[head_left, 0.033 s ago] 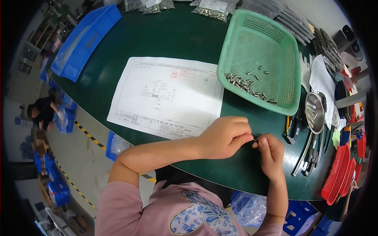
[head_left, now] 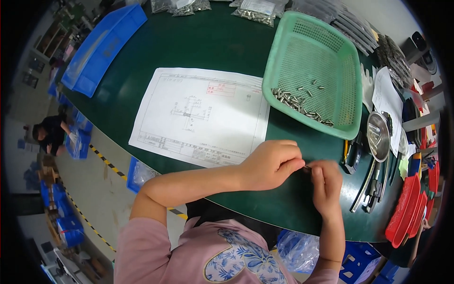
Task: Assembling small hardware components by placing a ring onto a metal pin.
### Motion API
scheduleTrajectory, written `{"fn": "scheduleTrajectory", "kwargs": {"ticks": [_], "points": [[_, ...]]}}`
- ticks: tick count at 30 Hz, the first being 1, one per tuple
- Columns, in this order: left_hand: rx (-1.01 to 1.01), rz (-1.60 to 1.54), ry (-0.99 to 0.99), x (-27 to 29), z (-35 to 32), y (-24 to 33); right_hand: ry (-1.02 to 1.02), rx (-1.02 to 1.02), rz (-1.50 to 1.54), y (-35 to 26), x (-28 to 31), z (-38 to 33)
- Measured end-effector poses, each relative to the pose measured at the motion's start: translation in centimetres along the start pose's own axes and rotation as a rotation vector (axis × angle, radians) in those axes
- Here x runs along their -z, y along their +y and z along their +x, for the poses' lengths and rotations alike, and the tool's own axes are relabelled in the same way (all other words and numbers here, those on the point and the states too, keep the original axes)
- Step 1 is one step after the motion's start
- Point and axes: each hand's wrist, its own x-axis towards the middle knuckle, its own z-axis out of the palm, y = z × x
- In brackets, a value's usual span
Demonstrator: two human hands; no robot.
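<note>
Above the front part of the green table, my left hand is closed in a pinch, with its thumb tip towards the right. My right hand faces it, also pinched, its fingertips blurred. A tiny dark metal piece shows between the fingertips of both hands, mostly hidden, so its exact shape cannot be seen. Beyond them stands a green perforated basket, with many small silver metal pins heaped in its near left part. A printed technical drawing lies flat on the table, beyond my left forearm.
A metal strainer, a utility knife and other tools lie at right, near red baskets. An empty blue bin stands far left. Bags of metal parts line the back. Another person works at far left.
My right hand's fingers have shifted slightly at the small metal piece and are blurred now. The left hand stays almost where it was.
</note>
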Motion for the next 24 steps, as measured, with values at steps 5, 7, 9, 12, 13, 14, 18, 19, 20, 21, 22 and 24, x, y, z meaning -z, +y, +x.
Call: {"fn": "scheduleTrajectory", "kwargs": {"ticks": [5, 7, 9, 12, 13, 14, 18, 19, 20, 21, 22, 24], "points": [[0.397, -0.447, -0.092, -0.1, -0.1, 0.3, 0.096, 0.37, -0.382, 0.1, 0.7, 0.3], [0.328, -0.35, -0.1, 0.1, -0.1, 0.2, 0.017, 0.282, -0.293, 0.5, 0.7, 0.1], [0.26, -0.255, -0.109, 0.0, -0.2, 0.1, -0.061, 0.193, -0.203, 0.4, 0.5, 0.1], [0.284, -0.294, 0.002, -0.6, -0.3, -0.2, 0.041, 0.252, -0.283, -0.1, 0.3, 0.5], [0.376, -0.402, -0.039, -0.5, -0.2, -0.2, 0.057, 0.312, -0.35, -0.2, 0.5, 0.5], [0.466, -0.509, -0.081, -0.5, -0.2, -0.1, 0.075, 0.37, -0.417, -0.3, 0.6, 0.4], [0.258, -0.359, -0.043, -0.5, -0.4, 0.2, -0.041, 0.23, -0.256, 0.1, 0.7, -0.1], [0.263, -0.339, -0.056, -0.6, -0.6, -0.1, -0.052, 0.197, -0.216, 0.4, 0.6, -0.2], [0.266, -0.323, -0.072, -0.6, -0.4, -0.1, -0.06, 0.161, -0.181, 0.6, 0.6, -0.2], [0.261, -0.331, -0.079, -0.5, -0.1, -0.1, -0.057, 0.154, -0.189, 0.4, 0.7, -0.1], [0.444, -0.448, -0.124, -0.1, 0.2, -0.1, 0.01, 0.252, -0.296, 0.0, 0.7, 0.2], [0.633, -0.596, -0.145, -0.3, 0.1, -0.1, 0.048, 0.368, -0.459, -0.7, 1.0, 0.5]]}}
